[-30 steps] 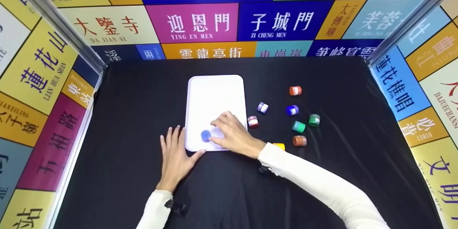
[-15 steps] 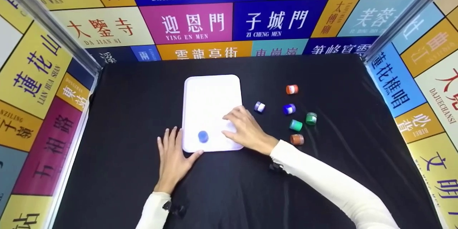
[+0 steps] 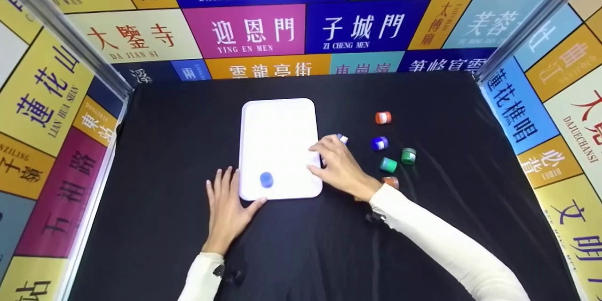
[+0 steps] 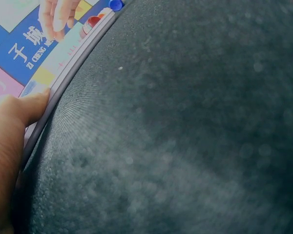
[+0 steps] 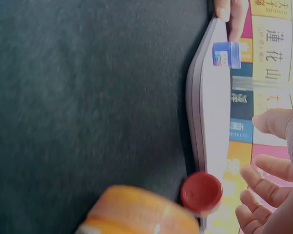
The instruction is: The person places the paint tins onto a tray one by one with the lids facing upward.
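Observation:
A white rounded board lies on the black cloth. Near its lower left corner stands a small light-blue paint jar, also visible as a blue jar in the right wrist view. My left hand lies spread along the board's left edge, its thumb on the near corner. Over the right edge is my right hand, fingers loosely bent and nothing between them. Below that hand in the right wrist view are a red-lidded jar beside the board and a yellow jar; in the head view the hand hides the red one.
Right of the board lie a purple jar, an orange-red jar, a dark-blue jar, a light-green jar, a dark-green jar and a brown jar, partly covered by the sleeve. Sign-printed panels wall the table.
My right hand has moved right, away from the light-blue jar, which stays on the board. It now covers the red jar in the head view. My left hand keeps its place at the board.

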Motion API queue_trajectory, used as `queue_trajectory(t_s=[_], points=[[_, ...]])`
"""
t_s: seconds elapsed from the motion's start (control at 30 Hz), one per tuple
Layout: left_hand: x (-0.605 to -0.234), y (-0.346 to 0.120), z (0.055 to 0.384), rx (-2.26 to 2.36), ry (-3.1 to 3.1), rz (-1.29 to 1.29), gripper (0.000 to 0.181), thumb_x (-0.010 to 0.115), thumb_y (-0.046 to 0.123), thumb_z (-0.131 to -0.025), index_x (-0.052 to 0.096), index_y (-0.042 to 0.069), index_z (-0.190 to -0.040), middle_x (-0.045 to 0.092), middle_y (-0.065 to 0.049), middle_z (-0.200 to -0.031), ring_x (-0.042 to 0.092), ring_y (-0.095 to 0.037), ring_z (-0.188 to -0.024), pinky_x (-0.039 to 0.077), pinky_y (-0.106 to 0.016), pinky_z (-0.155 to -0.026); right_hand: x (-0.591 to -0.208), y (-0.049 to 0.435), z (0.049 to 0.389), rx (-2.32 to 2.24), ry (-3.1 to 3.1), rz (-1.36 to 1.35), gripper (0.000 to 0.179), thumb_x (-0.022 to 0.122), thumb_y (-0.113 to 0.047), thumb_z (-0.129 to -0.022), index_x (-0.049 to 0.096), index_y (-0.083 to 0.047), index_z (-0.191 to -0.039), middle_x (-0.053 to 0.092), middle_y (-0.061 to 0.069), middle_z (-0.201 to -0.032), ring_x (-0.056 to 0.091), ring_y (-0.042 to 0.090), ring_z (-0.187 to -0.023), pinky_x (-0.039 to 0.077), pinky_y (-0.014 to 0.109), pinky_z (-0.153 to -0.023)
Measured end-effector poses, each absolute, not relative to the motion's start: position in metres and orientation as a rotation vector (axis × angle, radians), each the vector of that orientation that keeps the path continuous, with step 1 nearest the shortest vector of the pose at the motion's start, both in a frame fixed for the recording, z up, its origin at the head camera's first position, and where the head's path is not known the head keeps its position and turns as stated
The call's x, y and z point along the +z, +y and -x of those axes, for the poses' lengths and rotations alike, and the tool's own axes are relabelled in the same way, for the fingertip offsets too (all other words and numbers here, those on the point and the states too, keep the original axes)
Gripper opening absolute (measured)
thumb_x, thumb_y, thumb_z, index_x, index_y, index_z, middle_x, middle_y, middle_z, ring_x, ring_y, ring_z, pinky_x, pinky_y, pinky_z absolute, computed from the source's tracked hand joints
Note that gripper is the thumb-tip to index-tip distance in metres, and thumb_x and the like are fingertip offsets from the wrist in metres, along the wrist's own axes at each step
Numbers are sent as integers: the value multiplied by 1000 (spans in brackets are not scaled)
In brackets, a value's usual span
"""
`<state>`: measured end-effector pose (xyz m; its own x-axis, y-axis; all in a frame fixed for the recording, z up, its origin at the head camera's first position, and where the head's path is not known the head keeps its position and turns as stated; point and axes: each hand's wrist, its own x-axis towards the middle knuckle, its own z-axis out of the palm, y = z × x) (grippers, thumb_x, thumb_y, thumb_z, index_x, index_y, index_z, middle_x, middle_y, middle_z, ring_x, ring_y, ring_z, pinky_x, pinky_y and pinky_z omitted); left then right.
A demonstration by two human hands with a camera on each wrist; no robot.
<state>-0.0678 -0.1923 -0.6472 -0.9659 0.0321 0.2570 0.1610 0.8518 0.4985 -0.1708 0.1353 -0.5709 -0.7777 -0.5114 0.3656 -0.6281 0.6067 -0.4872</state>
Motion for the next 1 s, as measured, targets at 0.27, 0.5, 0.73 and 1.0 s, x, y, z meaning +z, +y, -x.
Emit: queue_trajectory(t_s=[0.27,0.5,0.73,1.0], points=[[-647,-190,70,-778,-2765,159,108,81,68,-88,47,0,-164,41,-28,-170,23,-50,-164,3,-71,-132,-567,159,178,990,-2612,-869,38,90,-21,-90,78,1,-120,75,11,-116,60,35,-117,50,50,-103],[-649,-191,68,-775,-2759,159,108,82,68,-87,47,-1,-164,41,-28,-169,24,-51,-164,4,-73,-131,-567,180,177,976,-2641,-805,42,93,-21,-89,79,1,-121,75,16,-121,59,38,-121,48,52,-109],[-648,-191,67,-777,-2768,152,109,83,67,-87,46,0,-164,41,-28,-170,24,-50,-164,4,-72,-131,-570,203,176,950,-2655,-783,41,93,-19,-89,79,0,-122,74,15,-118,59,38,-120,49,53,-107],[-649,-191,67,-775,-2758,157,110,84,67,-86,47,-1,-164,41,-28,-170,25,-51,-164,6,-73,-131,-575,225,176,919,-2718,-699,41,91,-20,-90,78,0,-124,73,14,-120,57,37,-122,47,54,-107]])
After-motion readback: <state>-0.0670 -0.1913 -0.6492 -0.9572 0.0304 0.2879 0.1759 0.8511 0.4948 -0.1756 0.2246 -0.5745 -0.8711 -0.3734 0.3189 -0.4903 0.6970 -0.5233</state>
